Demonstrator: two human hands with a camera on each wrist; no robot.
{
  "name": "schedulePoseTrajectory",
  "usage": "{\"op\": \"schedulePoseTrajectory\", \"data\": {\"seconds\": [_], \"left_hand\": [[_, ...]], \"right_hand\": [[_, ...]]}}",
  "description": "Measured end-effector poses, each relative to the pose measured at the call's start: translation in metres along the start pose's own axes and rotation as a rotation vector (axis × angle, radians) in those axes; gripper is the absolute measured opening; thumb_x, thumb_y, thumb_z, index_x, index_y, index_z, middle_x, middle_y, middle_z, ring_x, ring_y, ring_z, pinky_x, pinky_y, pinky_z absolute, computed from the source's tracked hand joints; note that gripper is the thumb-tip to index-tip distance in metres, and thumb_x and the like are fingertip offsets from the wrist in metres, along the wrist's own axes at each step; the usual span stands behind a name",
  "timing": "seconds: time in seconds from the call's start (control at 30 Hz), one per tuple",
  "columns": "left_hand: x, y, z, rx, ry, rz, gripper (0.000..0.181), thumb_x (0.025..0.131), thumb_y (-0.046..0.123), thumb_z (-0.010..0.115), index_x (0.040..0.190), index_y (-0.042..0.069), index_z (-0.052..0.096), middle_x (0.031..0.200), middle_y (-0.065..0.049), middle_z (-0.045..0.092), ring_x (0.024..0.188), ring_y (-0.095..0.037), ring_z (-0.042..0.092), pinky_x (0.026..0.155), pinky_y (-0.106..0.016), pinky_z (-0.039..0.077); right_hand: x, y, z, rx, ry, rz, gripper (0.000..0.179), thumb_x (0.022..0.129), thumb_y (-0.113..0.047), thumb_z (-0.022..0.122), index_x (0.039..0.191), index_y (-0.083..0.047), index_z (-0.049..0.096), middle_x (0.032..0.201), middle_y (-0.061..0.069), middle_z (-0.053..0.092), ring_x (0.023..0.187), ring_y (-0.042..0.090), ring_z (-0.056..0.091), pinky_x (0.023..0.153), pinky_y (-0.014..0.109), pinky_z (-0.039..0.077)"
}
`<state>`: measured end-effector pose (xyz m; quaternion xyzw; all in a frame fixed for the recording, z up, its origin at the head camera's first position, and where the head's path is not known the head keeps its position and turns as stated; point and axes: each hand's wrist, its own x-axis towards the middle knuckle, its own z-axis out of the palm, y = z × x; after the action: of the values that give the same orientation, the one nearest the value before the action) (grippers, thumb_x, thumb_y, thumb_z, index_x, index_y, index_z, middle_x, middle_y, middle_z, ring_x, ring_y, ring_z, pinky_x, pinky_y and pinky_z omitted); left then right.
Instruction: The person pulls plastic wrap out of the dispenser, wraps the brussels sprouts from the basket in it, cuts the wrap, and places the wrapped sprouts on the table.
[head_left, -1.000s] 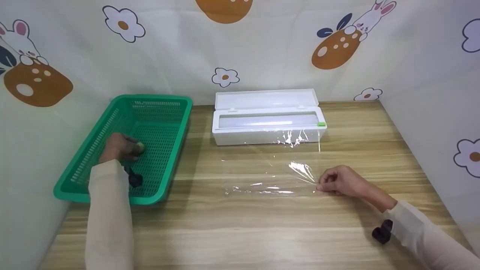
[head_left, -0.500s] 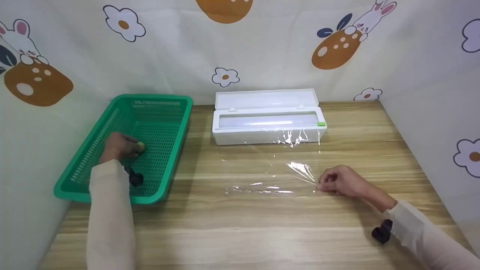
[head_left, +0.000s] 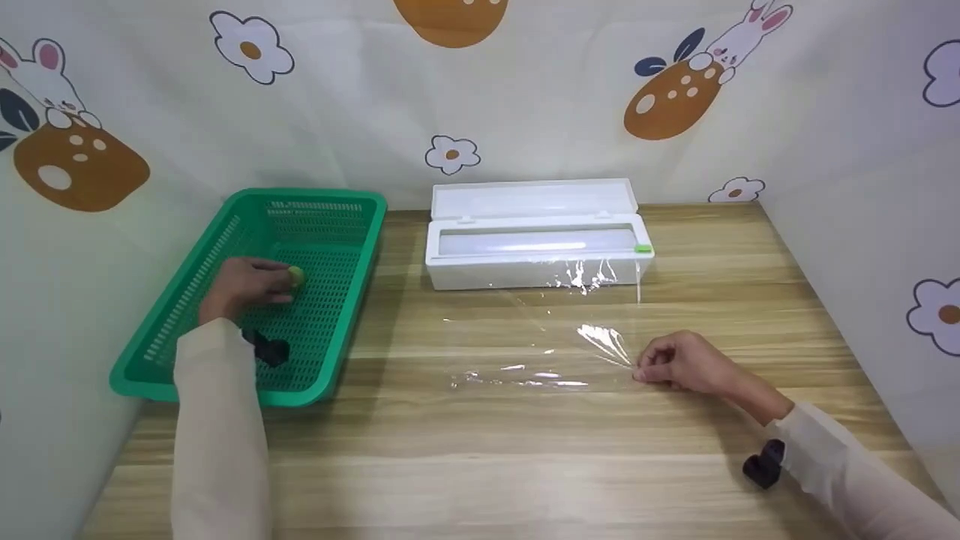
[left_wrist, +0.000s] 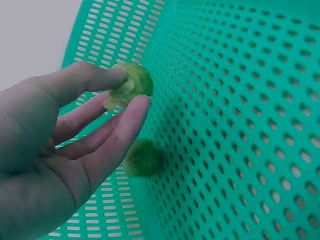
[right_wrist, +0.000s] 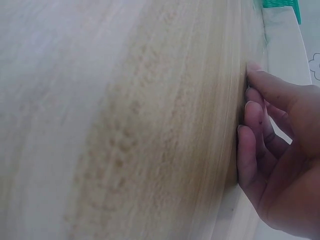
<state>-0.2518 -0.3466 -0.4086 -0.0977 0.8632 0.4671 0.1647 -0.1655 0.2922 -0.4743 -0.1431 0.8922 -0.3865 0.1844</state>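
Observation:
My left hand (head_left: 246, 285) is inside the green basket (head_left: 352, 300) and pinches a small round green vegetable (left_wrist: 140, 80) between thumb and fingertips. Its pale, stem-like underside faces the palm in the left wrist view. Beyond the fingers, a second round green vegetable (left_wrist: 144, 160) lies in the basket, blurred. On the right, my right hand (head_left: 688, 363) pinches the near right corner of a sheet of clear plastic wrap (head_left: 525, 352), creased toward the fingertips. That sheet runs out of a white dispenser box (head_left: 465, 277), whose lid stands up at the back.
A green slider (head_left: 643, 248) sits at the right end of the dispenser's front edge. Behind the wooden table (head_left: 525, 465) and at its sides hangs a printed white cloth (head_left: 540, 97). A black wrist camera (head_left: 765, 465) shows by my right sleeve.
My left hand has shifted right and a little farther back in the basket, carrying the green vegetable. My right hand and the plastic wrap stay as they were.

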Motion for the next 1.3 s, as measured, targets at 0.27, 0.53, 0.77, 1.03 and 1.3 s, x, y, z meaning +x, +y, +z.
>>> {"op": "schedulePoseTrajectory", "data": {"seconds": [0.27,0.53,0.77,1.03,1.3], "left_hand": [[0.0,0.009,0.002,-0.154,0.001,0.023,0.057,0.105,0.028,0.047,0.152,-0.003,0.035,0.143,-0.021,0.048,0.097,-0.004,0.071,0.1,-0.037,0.055],[0.002,0.015,0.002,-0.28,0.022,0.05,0.061,0.103,0.027,0.056,0.153,-0.001,0.034,0.103,0.012,0.064,0.095,-0.007,0.074,0.087,-0.028,0.06],[-0.001,0.031,0.007,-0.36,0.038,0.091,0.067,0.101,0.03,0.059,0.154,0.0,0.031,0.117,0.004,0.059,0.103,-0.005,0.068,0.092,-0.031,0.058],[-0.004,0.055,0.019,-0.498,0.039,0.167,0.066,0.097,0.021,0.066,0.152,-0.001,0.035,0.115,0.004,0.061,0.094,-0.003,0.07,0.086,-0.031,0.06],[-0.009,0.077,0.041,-0.494,0.035,0.237,0.059,0.096,0.025,0.068,0.145,0.002,0.046,0.124,-0.003,0.057,0.11,-0.017,0.066,0.087,-0.033,0.06]], "right_hand": [[0.0,0.002,0.001,-0.005,0.013,-0.008,0.014,0.083,-0.021,0.081,0.083,-0.009,0.073,0.072,0.003,0.069,0.052,0.002,0.051,0.046,0.017,0.045],[-0.001,0.002,0.002,-0.008,0.013,-0.006,0.014,0.083,-0.021,0.081,0.084,-0.009,0.073,0.073,0.004,0.069,0.053,0.003,0.052,0.047,0.017,0.046],[-0.002,0.002,0.001,-0.003,0.013,0.011,0.014,0.083,-0.021,0.08,0.085,-0.01,0.073,0.077,0.005,0.071,0.056,0.004,0.053,0.048,0.017,0.047],[-0.001,0.002,0.003,0.009,0.018,0.017,0.014,0.083,-0.02,0.081,0.084,-0.009,0.073,0.074,0.003,0.07,0.053,0.003,0.05,0.046,0.016,0.045],[0.0,0.003,0.004,0.002,0.031,0.017,0.014,0.083,-0.02,0.081,0.084,-0.009,0.073,0.075,0.003,0.07,0.054,0.003,0.051,0.047,0.017,0.046]]}}
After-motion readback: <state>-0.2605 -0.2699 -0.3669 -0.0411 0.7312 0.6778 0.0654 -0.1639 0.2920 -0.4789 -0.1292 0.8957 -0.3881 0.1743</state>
